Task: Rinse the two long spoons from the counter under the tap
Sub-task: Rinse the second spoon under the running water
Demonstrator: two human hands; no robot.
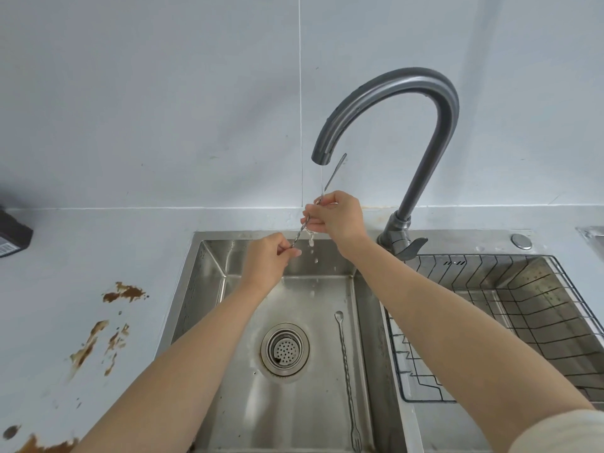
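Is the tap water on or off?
On. A thin stream falls from the tap onto the spoon held by the left hand and right hand; drops fall toward the sink.

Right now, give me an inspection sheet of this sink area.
Surface: pale counter with brown stains left of the steel sink.
Job's things: one long spoon held under the tap in its thin stream; second long spoon lying in the sink, right of the drain strainer.
Clutter: dark box at the counter's left edge; wire rack in the right basin.
Hands: left hand pinches the held spoon's lower end; right hand grips it higher up.
Cables: nothing seen.
Surroundings: pale tiled wall.
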